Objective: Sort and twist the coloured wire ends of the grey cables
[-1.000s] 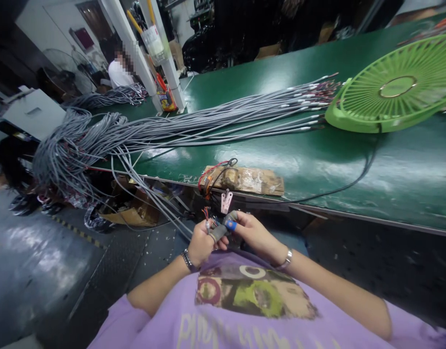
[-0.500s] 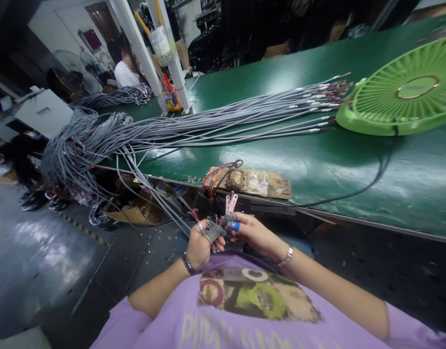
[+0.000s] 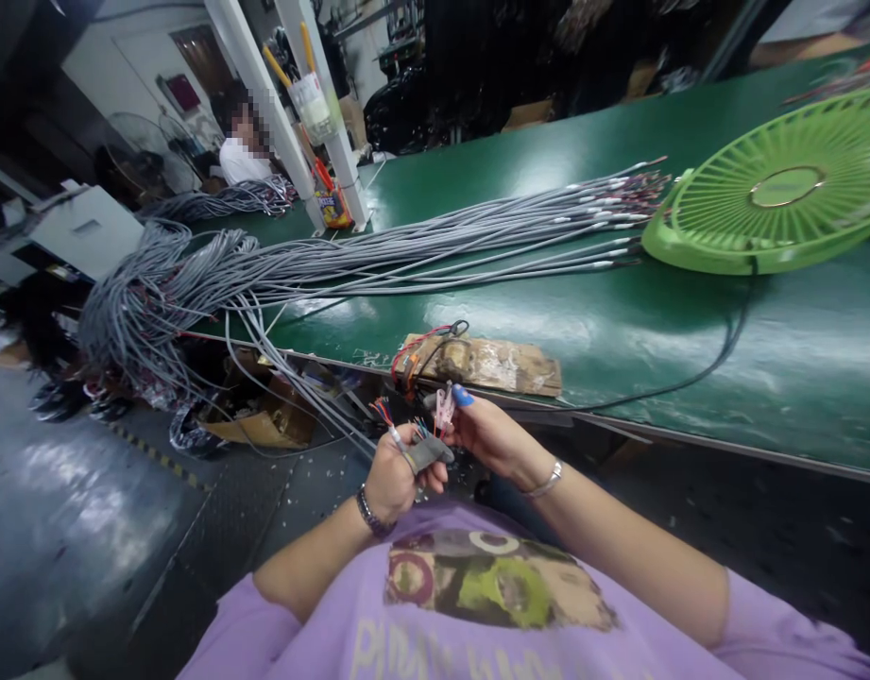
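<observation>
My left hand (image 3: 396,477) is closed around the end of a grey cable (image 3: 356,437). Fanned coloured wires (image 3: 382,409) stick up from that end, above a white band. A grey cover (image 3: 433,451) sits on a digit of this hand. Close beside it, my right hand (image 3: 495,434) pinches a small pale pink two-armed tool (image 3: 444,408), its exact kind unclear. Blue wrapping (image 3: 463,395) covers the tip of a right-hand digit. The fingers partly hide the tool's lower part and the wires near it.
A long bundle of grey cables (image 3: 406,231) lies along the green table (image 3: 619,331). A wooden block (image 3: 505,364) with red and black leads rests at the near edge. A green fan (image 3: 781,184) stands to the right. Behind the posts is another person (image 3: 243,156).
My right hand has shifted slightly up from the left hand, and its blue-wrapped digit now points upward beside the pink tool. The left hand keeps its grip; the view has tilted slightly.
</observation>
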Demonstrator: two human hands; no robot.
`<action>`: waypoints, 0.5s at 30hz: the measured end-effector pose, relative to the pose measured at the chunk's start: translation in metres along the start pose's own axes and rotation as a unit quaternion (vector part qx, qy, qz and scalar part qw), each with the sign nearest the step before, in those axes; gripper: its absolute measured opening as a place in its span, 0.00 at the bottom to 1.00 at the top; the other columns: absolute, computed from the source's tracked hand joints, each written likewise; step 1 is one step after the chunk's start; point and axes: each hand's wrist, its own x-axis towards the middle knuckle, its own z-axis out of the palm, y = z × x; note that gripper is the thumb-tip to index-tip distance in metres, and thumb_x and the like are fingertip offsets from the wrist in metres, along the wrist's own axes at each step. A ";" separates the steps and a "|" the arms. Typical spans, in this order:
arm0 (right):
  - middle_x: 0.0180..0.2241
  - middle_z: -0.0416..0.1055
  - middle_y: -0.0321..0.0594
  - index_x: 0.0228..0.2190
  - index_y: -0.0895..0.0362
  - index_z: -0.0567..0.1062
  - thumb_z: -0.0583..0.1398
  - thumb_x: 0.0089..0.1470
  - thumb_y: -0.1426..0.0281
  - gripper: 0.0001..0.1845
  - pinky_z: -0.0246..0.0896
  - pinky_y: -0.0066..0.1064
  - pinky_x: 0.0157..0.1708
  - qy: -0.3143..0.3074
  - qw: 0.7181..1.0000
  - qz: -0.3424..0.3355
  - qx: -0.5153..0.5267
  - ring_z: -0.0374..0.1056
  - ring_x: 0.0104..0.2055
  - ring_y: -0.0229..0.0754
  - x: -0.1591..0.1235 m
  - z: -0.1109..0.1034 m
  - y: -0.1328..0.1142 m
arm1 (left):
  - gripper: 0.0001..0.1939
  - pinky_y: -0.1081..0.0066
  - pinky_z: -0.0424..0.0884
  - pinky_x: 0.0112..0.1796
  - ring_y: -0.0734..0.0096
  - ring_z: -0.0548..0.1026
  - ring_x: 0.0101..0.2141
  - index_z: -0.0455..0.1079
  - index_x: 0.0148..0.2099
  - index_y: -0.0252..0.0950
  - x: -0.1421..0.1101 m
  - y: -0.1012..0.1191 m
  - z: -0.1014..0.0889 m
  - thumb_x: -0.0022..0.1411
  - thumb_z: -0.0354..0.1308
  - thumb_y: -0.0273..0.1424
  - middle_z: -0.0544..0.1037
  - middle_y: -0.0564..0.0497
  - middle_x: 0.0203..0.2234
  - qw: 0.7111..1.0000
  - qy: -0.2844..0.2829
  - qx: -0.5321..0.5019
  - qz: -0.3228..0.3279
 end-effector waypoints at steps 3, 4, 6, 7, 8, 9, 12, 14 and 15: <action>0.20 0.69 0.34 0.20 0.59 0.76 0.71 0.31 0.48 0.27 0.61 0.24 0.22 0.006 1.000 -0.004 0.019 0.62 0.22 0.32 0.000 0.001 0.002 | 0.26 0.78 0.54 0.12 0.78 0.66 0.10 0.67 0.24 0.34 0.002 -0.002 0.000 0.38 0.69 0.51 0.72 0.53 0.11 1.000 0.002 0.006 0.002; 0.20 0.69 0.34 0.20 0.59 0.76 0.71 0.31 0.49 0.26 0.61 0.24 0.22 0.011 1.000 -0.008 0.026 0.62 0.22 0.32 0.000 0.001 0.002 | 0.26 0.78 0.55 0.12 0.78 0.66 0.11 0.67 0.24 0.34 0.003 -0.003 0.000 0.38 0.69 0.51 0.72 0.53 0.11 1.000 0.002 0.007 0.002; 0.19 0.68 0.34 0.20 0.59 0.76 0.72 0.30 0.50 0.26 0.59 0.24 0.22 0.025 0.999 -0.018 0.033 0.60 0.22 0.32 0.000 0.003 0.002 | 0.26 0.78 0.55 0.13 0.78 0.66 0.11 0.67 0.23 0.34 0.003 -0.004 0.001 0.38 0.69 0.51 0.72 0.53 0.11 1.000 0.002 0.009 0.000; 0.19 0.68 0.33 0.20 0.59 0.76 0.72 0.29 0.50 0.26 0.59 0.24 0.22 0.032 0.999 -0.023 0.033 0.60 0.22 0.32 0.000 0.003 0.002 | 0.26 0.78 0.56 0.13 0.78 0.66 0.11 0.67 0.23 0.34 0.003 -0.004 0.001 0.38 0.69 0.51 0.72 0.53 0.11 1.000 0.001 0.011 -0.002; 0.19 0.68 0.34 0.20 0.59 0.77 0.72 0.29 0.49 0.26 0.59 0.25 0.22 0.037 0.999 -0.025 0.031 0.59 0.22 0.32 0.000 0.004 0.002 | 0.26 0.78 0.56 0.13 0.78 0.66 0.11 0.67 0.23 0.34 0.003 -0.005 0.001 0.38 0.69 0.52 0.72 0.53 0.11 1.000 0.001 0.014 -0.003; 0.19 0.68 0.34 0.21 0.59 0.77 0.72 0.29 0.49 0.26 0.59 0.26 0.23 0.040 0.998 -0.027 0.030 0.59 0.22 0.33 0.001 0.004 0.003 | 0.26 0.78 0.56 0.13 0.78 0.66 0.11 0.67 0.23 0.34 0.003 -0.006 0.001 0.38 0.69 0.51 0.72 0.53 0.11 1.000 0.000 0.017 -0.005; 0.19 0.68 0.34 0.21 0.58 0.77 0.72 0.29 0.50 0.25 0.58 0.27 0.24 0.043 0.998 -0.034 0.035 0.59 0.22 0.34 0.002 0.004 0.004 | 0.25 0.78 0.55 0.13 0.78 0.66 0.11 0.68 0.24 0.33 0.003 -0.008 0.000 0.39 0.68 0.51 0.72 0.53 0.12 1.000 -0.004 0.024 -0.009; 0.19 0.67 0.34 0.20 0.57 0.76 0.72 0.31 0.50 0.24 0.57 0.28 0.24 0.041 0.998 -0.041 0.035 0.58 0.22 0.34 0.003 0.004 0.005 | 0.25 0.78 0.55 0.13 0.78 0.66 0.11 0.68 0.24 0.33 0.003 -0.008 0.000 0.39 0.68 0.51 0.72 0.52 0.12 1.000 -0.008 0.027 -0.012; 0.19 0.67 0.34 0.20 0.57 0.76 0.71 0.32 0.50 0.24 0.57 0.29 0.24 0.040 0.998 -0.043 0.033 0.58 0.22 0.35 0.003 0.003 0.005 | 0.25 0.78 0.56 0.13 0.78 0.66 0.11 0.67 0.23 0.33 0.003 -0.008 0.000 0.39 0.68 0.51 0.72 0.52 0.12 0.999 -0.008 0.030 -0.014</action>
